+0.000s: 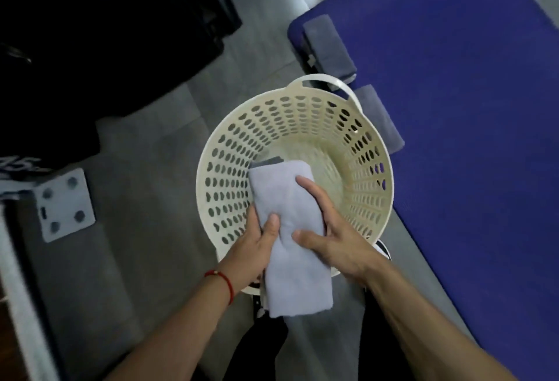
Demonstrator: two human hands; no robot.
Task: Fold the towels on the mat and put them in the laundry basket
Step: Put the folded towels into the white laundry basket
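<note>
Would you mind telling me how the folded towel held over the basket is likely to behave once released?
Probably floppy: the folded towel sags past the left hand and right hand. Likely light. It should land softly in the laundry basket, though the fold may loosen.

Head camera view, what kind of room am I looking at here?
Probably a gym or home workout room. A blue exercise mat lies on grey floor tiles, and dark equipment with a bolted metal base plate stands alongside. Folded grey towels rest on the mat by a cream laundry basket.
</note>
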